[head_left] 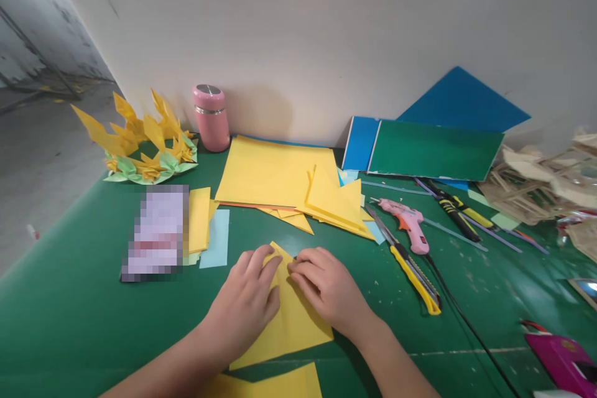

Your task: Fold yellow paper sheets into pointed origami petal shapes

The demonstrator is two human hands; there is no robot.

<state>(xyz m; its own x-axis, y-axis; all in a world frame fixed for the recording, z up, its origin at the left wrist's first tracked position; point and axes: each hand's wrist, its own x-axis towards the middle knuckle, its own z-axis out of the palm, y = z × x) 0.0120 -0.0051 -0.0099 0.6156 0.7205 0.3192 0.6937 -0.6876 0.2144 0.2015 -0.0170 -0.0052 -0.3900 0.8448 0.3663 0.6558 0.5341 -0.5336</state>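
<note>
A yellow sheet of paper (pixel 290 333) lies in front of me on the green table, one corner pointing away from me. My left hand (pixel 247 295) has its curled fingers and thumb on the sheet's left edge near that far corner. On the opposite edge, my right hand (pixel 329 286) bends its fingers closely onto the paper; its fingertips are partly hidden. Closer to me, a second yellow paper (pixel 293 382) is cut off by the bottom of the view.
Beyond my hands lies a stack of yellow paper (pixel 275 171). A yellow utility knife (pixel 415 277) and pink glue gun (pixel 408 224) lie to the right. At the left are a paper crown (pixel 152 168), a pink flask (pixel 212 124) and a blurred rectangular object (pixel 158 230).
</note>
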